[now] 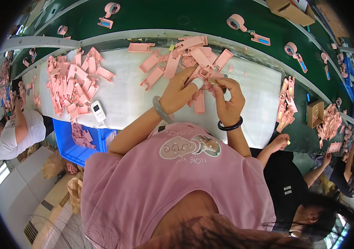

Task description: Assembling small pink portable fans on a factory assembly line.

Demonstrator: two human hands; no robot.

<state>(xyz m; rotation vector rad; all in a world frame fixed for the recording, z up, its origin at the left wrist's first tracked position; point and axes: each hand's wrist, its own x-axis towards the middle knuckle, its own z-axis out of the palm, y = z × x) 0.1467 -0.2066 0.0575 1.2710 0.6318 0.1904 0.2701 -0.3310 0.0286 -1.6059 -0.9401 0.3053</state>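
Note:
My left hand [179, 94] is closed around a pink plastic part [203, 74], with pale tape or a cover on one finger. From the other side my right hand [231, 101] pinches close against the same part, where thin red wires [206, 86] show between the hands. What sits in the right fingertips is too small to make out. Just beyond both hands lies a loose heap of pink plastic housings [172, 64]. Below the fingers another pink housing [200, 103] rests on the white work surface [131, 103].
A larger pile of pink housings [75, 81] lies at left, beside a small white device [98, 111]. Below it stands a blue bin [71, 145] holding pink parts. Beyond a metal rail, a green conveyor [177, 18] carries pink assemblies. A co-worker in black [285, 178] sits close at right.

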